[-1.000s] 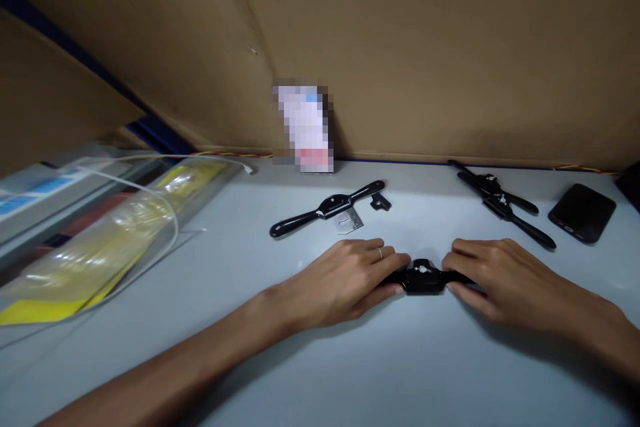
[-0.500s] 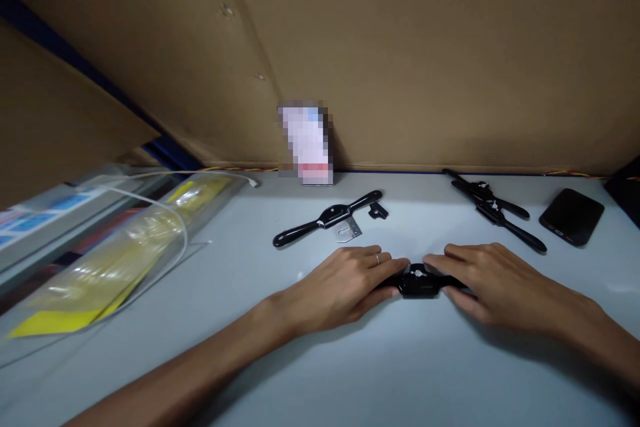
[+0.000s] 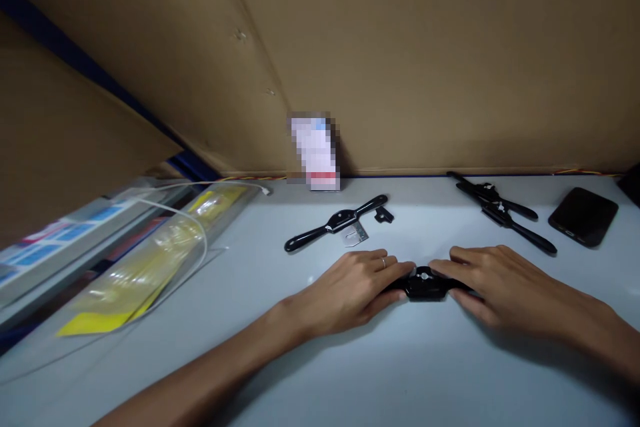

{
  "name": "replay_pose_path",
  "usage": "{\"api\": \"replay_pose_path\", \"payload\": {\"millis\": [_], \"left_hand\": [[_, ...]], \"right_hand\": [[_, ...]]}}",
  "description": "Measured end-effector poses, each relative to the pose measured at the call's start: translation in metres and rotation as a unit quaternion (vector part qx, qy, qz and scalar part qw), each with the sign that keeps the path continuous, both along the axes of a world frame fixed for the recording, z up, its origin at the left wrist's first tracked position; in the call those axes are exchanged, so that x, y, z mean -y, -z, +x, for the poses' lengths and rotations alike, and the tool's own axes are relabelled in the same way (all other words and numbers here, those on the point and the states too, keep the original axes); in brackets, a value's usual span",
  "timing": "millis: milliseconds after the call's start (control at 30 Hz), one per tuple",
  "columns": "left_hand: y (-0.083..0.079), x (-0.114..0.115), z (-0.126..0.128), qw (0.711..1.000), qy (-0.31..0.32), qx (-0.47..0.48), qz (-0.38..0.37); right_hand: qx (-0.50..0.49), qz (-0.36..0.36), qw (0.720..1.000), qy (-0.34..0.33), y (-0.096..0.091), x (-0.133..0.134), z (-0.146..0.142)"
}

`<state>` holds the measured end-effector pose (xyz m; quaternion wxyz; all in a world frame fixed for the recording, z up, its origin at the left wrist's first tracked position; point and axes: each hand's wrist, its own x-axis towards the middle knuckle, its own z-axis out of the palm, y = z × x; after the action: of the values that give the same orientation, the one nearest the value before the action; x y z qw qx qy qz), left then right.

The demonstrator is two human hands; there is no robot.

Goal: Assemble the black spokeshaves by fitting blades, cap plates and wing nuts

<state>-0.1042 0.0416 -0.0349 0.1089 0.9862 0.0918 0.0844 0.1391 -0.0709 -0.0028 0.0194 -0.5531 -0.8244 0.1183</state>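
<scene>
A black spokeshave point(image 3: 427, 289) lies level between my hands, with a silver screw on its middle part. My left hand point(image 3: 357, 287) grips its left handle, thumb at the near side and fingers over the far side. Around the right handle is my right hand point(image 3: 493, 283), closed in the same way. Both handles are mostly hidden under the fingers. Beyond my left hand rests a second black spokeshave body point(image 3: 343, 219), a flat metal blade point(image 3: 357, 233) partly against it. A small black cap piece point(image 3: 384, 215) lies at its right end.
Two more spokeshaves point(image 3: 500, 212) lie crossed at the back right, beside a black phone point(image 3: 584, 217). A blurred upright card or screen point(image 3: 316, 153) leans on the cardboard wall point(image 3: 400, 60). Plastic bags with yellow strips point(image 3: 150, 267) and a white cable point(image 3: 203, 233) occupy the left.
The whole view has shifted slightly, so everything appears a little further right. Both hands keep the same hold on the spokeshave.
</scene>
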Motion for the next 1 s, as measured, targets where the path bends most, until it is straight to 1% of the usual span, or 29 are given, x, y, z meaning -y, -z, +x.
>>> {"api": "replay_pose_path", "payload": {"millis": [167, 300, 467, 533, 633, 733, 867, 933, 1000], "left_hand": [[0.0, 0.001, 0.0, 1.0, 0.001, 0.003, 0.007], [0.001, 0.001, 0.0, 1.0, 0.003, 0.009, 0.018], [0.003, 0.001, 0.001, 0.999, 0.007, 0.021, 0.028], [0.004, 0.001, 0.001, 0.999, 0.006, 0.028, 0.032], [0.006, 0.003, 0.003, 0.998, 0.004, 0.04, 0.046], [0.006, 0.005, 0.005, 0.998, -0.005, 0.038, 0.052], [0.009, 0.006, 0.005, 0.998, -0.012, 0.041, 0.053], [0.01, 0.006, 0.005, 0.997, -0.013, 0.048, 0.053], [0.011, 0.006, 0.006, 0.997, -0.012, 0.055, 0.052]], "right_hand": [[-0.003, 0.011, 1.0, -0.004, 0.002, 0.0, 0.001], [-0.009, 0.042, 0.999, -0.011, 0.006, 0.0, 0.004], [-0.006, 0.072, 0.997, -0.009, 0.005, 0.0, 0.007], [-0.024, 0.113, 0.993, -0.003, 0.006, 0.0, 0.005], [-0.051, 0.193, 0.98, -0.002, 0.009, -0.001, -0.002], [-0.03, 0.231, 0.973, -0.003, 0.014, -0.002, -0.01], [-0.004, 0.232, 0.973, 0.006, 0.018, -0.006, -0.022], [-0.022, 0.226, 0.974, 0.012, 0.021, -0.009, -0.027], [-0.058, 0.209, 0.976, 0.036, 0.023, -0.011, -0.031]]}}
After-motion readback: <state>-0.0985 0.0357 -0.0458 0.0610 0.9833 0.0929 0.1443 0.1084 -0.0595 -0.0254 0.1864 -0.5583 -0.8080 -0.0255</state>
